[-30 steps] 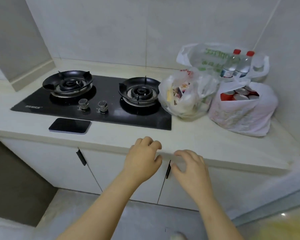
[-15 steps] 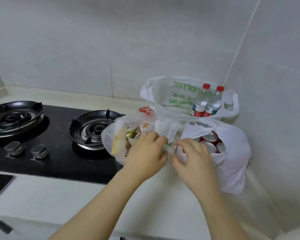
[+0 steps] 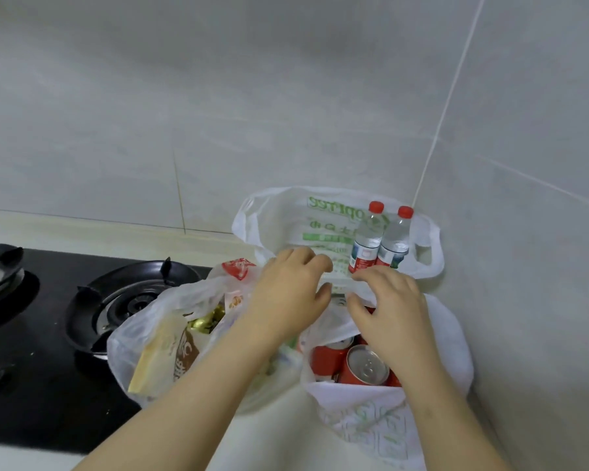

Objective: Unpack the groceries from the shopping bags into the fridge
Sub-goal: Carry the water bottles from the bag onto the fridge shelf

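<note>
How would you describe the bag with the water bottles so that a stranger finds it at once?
Start at the wall corner right of the black stove, where three plastic bags stand. It is the rear bag. Only it bears green print and holds two red-capped bottles.

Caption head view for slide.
Unpacking groceries: left hand and right hand at the rear bag of water bottles, beside stove.

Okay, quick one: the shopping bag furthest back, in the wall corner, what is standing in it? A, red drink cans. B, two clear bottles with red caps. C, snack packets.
B: two clear bottles with red caps stand upright in the back bag; the red cans sit in the nearer right bag, and the snack packets in the left bag.
</note>
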`<state>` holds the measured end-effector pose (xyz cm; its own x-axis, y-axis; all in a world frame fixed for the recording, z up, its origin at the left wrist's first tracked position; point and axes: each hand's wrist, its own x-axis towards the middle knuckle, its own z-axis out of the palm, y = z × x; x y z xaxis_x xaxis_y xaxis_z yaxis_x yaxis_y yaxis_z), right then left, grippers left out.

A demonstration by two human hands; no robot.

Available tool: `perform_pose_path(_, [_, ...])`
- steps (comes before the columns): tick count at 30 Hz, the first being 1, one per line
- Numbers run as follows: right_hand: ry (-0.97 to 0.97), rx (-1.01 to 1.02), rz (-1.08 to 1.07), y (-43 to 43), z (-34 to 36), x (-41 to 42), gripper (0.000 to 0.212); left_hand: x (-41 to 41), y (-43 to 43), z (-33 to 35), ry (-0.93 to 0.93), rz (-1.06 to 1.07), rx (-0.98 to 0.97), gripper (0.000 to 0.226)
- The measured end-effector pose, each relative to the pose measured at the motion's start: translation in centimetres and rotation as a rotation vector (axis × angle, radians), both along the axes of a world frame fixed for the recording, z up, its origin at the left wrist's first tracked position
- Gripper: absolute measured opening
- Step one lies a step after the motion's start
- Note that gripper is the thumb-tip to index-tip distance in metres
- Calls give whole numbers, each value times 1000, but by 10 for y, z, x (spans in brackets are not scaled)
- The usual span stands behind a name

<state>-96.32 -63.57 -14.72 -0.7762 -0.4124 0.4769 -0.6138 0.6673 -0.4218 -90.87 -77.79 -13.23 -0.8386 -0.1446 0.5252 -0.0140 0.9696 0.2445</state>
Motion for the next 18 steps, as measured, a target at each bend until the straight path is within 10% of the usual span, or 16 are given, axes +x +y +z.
perform_pose_path(18, [-185, -85, -52, -7, 25, -144, 33, -149, -26, 18, -254, -42, 22, 35])
